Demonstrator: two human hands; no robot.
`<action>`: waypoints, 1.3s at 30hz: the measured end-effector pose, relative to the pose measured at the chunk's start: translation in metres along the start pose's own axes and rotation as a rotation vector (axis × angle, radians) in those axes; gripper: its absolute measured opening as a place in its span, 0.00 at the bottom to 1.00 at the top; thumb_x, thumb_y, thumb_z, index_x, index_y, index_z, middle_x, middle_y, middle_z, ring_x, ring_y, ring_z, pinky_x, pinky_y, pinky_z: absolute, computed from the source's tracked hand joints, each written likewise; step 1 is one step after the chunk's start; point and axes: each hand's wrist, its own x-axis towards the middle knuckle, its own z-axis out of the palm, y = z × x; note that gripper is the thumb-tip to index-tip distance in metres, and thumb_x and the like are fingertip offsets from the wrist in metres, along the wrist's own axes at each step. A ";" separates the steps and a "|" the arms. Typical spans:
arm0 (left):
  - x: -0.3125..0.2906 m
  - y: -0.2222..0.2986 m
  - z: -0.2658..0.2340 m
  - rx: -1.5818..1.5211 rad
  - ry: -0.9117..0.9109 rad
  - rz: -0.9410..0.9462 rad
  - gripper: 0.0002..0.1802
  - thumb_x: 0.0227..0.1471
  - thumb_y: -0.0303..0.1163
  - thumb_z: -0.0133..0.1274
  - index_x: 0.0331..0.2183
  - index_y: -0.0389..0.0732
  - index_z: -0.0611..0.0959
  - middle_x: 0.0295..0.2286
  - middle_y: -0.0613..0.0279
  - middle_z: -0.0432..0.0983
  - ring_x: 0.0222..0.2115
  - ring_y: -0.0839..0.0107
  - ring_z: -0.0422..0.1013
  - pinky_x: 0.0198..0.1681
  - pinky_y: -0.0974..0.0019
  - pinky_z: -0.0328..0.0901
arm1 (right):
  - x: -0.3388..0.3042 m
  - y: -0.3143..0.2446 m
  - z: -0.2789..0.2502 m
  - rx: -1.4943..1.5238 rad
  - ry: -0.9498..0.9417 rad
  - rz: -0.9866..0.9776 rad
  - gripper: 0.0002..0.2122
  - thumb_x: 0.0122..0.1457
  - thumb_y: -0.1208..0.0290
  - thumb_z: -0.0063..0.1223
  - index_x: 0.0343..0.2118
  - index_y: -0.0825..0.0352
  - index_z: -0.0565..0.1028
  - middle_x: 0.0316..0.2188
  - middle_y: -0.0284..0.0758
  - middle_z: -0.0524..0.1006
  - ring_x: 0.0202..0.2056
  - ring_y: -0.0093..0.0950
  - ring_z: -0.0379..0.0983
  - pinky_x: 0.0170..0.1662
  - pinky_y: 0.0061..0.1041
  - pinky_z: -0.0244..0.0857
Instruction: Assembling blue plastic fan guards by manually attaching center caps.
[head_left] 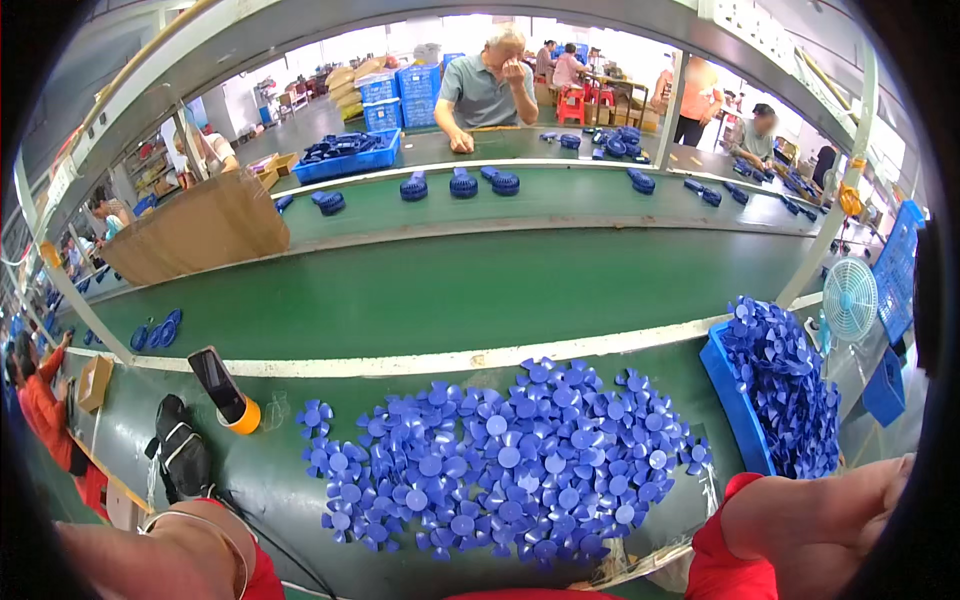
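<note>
Both of my arms are raised close to the view at its lower corners. My left hand (pixel 120 562) is at the lower left, past a thin bracelet on the wrist; its fingers are cut off by the rim. At the lower right my right hand (pixel 835 525) is large and close, its fingers partly lost at the dark edge. I cannot make out anything in either hand. Between my arms a broad heap of blue fan blades (pixel 510 455) lies spread on the green work surface (pixel 275 480). Right of it, a blue crate (pixel 735 400) is piled with more blue fan blades (pixel 785 390).
A phone (pixel 217 383) leans in an orange holder (pixel 240 417), beside a black bag (pixel 180 445). Beyond runs a green conveyor belt (pixel 400 290) with dark blue handheld fans (pixel 463 183) on its far side. A light-blue fan (pixel 850 300) stands right. A person (pixel 488 85) sits opposite.
</note>
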 end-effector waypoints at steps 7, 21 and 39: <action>0.007 0.025 0.070 -0.131 -0.169 0.169 0.20 0.43 0.29 0.54 0.40 0.31 0.73 0.33 0.53 0.69 0.34 0.65 0.67 0.41 0.66 0.63 | -0.024 0.008 -0.006 -0.152 0.122 0.149 0.09 0.41 0.80 0.59 0.28 0.70 0.74 0.24 0.40 0.75 0.23 0.31 0.71 0.25 0.27 0.64; -0.136 -0.101 0.094 0.349 -0.487 -0.453 0.16 0.54 0.32 0.50 0.43 0.32 0.76 0.39 0.50 0.74 0.37 0.62 0.71 0.40 0.64 0.67 | -0.253 0.052 -0.058 -0.689 -0.459 1.140 0.06 0.48 0.74 0.54 0.30 0.66 0.76 0.26 0.37 0.75 0.32 0.35 0.71 0.36 0.30 0.65; -0.174 -0.177 0.051 0.490 -0.546 -0.362 0.15 0.50 0.24 0.48 0.42 0.35 0.76 0.39 0.55 0.71 0.39 0.60 0.67 0.47 0.63 0.60 | -0.262 0.055 -0.057 -0.439 -0.426 1.505 0.09 0.48 0.75 0.52 0.34 0.69 0.76 0.28 0.41 0.77 0.30 0.32 0.76 0.35 0.28 0.69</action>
